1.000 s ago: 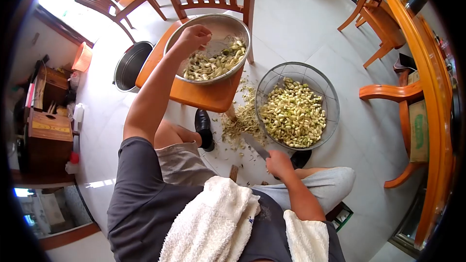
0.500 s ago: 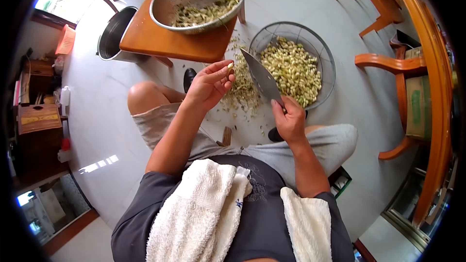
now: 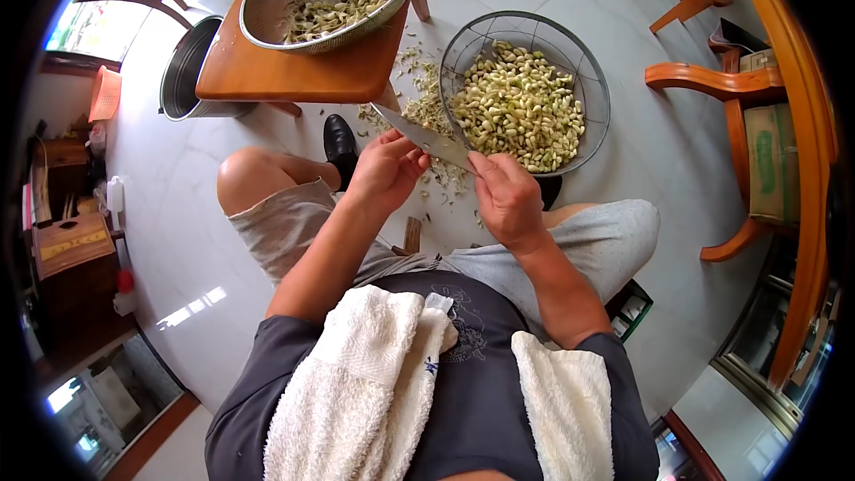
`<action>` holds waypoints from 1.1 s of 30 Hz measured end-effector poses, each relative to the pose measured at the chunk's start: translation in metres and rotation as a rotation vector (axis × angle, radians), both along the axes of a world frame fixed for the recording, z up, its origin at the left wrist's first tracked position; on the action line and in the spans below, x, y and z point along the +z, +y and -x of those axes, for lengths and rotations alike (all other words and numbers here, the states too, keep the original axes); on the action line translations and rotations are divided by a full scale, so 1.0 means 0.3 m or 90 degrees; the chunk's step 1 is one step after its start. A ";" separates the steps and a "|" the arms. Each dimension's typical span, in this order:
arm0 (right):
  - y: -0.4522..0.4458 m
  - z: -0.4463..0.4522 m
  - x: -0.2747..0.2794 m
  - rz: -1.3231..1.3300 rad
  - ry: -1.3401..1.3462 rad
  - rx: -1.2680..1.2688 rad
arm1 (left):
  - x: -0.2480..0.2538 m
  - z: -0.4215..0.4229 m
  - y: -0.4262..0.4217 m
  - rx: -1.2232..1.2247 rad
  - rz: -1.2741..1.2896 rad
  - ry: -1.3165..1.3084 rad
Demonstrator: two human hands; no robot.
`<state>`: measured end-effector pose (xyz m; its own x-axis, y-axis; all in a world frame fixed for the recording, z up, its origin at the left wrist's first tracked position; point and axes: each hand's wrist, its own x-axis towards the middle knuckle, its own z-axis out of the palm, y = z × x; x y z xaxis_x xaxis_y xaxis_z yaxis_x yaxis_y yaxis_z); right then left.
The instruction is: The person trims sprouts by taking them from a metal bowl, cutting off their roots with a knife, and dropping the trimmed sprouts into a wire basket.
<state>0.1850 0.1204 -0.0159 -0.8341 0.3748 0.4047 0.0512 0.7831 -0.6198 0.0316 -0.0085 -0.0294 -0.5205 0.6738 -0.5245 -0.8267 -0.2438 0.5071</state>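
My right hand [image 3: 508, 200] is wrapped round the handle of a kitchen knife [image 3: 436, 144], its broad blade slanting up and left. Close against that blade, my left hand [image 3: 389, 169] pinches a small pale bulb that the knife mostly hides. Beyond the knife, a round wire basket [image 3: 598, 125] on the floor holds many small whitish-green bulbs [image 3: 521, 111]. Dry trimmings [image 3: 427, 111] lie scattered over the floor between the basket and the stool. A metal colander [image 3: 258, 13] with more untrimmed-looking bulbs [image 3: 347, 13] rests on the wooden stool [image 3: 294, 80].
A metal bucket [image 3: 183, 80] stands left of the stool. My black shoe [image 3: 339, 138] is on the tiled floor below it. Wooden chairs [image 3: 712, 78] and a cardboard box [image 3: 770, 165] line the right side. White towels [image 3: 347, 383] hang over my shoulders.
The knife has swung from the right to my left hand's fingertips, and the hands have come closer together. The view has shifted slightly, with the basket higher in it.
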 end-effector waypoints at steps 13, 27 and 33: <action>-0.012 0.014 -0.006 -0.036 -0.019 0.003 | -0.013 -0.006 -0.024 0.015 0.037 0.014; 0.033 -0.004 -0.188 0.128 -0.340 -0.019 | -0.005 0.016 -0.132 -0.050 0.029 0.045; 0.029 0.021 -0.142 0.218 -0.263 -0.032 | -0.015 0.035 -0.126 -0.049 0.034 0.018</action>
<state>0.1788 0.1289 -0.0586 -0.8756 0.4714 -0.1053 0.3769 0.5304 -0.7594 0.0211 -0.0463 -0.0339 -0.4825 0.6843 -0.5467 -0.8275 -0.1517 0.5405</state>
